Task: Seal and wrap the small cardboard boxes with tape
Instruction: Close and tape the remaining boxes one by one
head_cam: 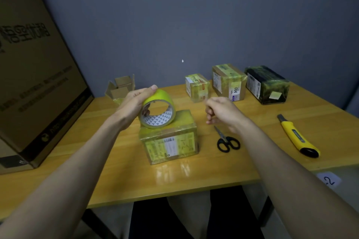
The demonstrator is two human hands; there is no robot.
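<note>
A small cardboard box (171,139) covered in yellowish tape, with a printed label on its front, sits mid-table. My left hand (134,103) grips a roll of yellow-green tape (158,110) just above the box's left top edge. My right hand (221,110) hovers right of the roll with its fingers curled in a pinch. A faint clear strip of tape seems to run from the roll to those fingers. Three taped boxes stand at the back: a small one (197,87), a taller one (229,82) and a dark one (267,84).
Black-handled scissors (227,140) lie right of the box, and a yellow utility knife (297,137) lies further right. An open, unsealed small box (120,89) sits at the back left. A large cardboard carton (38,75) fills the table's left side. The wooden table (136,176) ends near my legs.
</note>
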